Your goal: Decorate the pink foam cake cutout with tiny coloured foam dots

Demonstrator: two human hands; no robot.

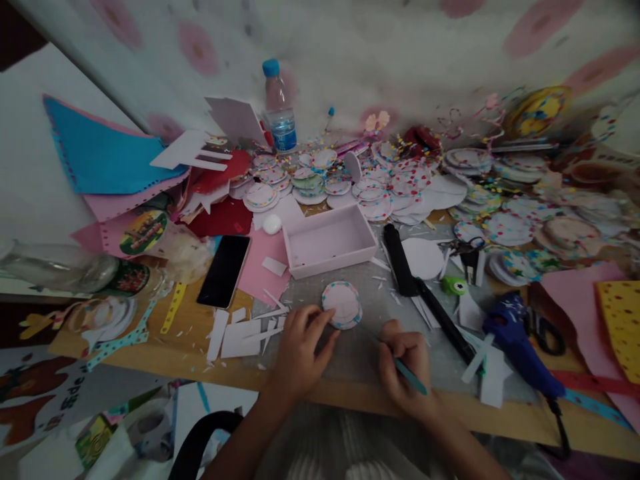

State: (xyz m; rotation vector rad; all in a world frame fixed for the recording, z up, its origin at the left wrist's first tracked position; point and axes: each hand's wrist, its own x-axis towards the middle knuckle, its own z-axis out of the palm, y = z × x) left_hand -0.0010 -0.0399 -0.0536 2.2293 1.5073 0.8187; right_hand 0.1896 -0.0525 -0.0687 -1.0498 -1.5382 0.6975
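A small round paper disc (345, 303) with a colourful dotted rim lies flat on the grey mat. My left hand (304, 343) holds it by its lower left edge, index fingertip on the paper and thumb just beside. To the right of the disc, my right hand (406, 363) is closed around a slim teal-handled tool (413, 378). Its thin tip points toward the disc, apart from it, and is too dim to make out. Beyond the disc sits an open pale pink box (330, 237) with small specks inside.
A black phone (224, 272) and white paper scraps (241, 339) lie to the left. At right are a long black tool (400, 260), a green punch (454, 285) and a blue glue gun (520, 340). Decorated discs (370, 190) and a water bottle (280, 110) line the back.
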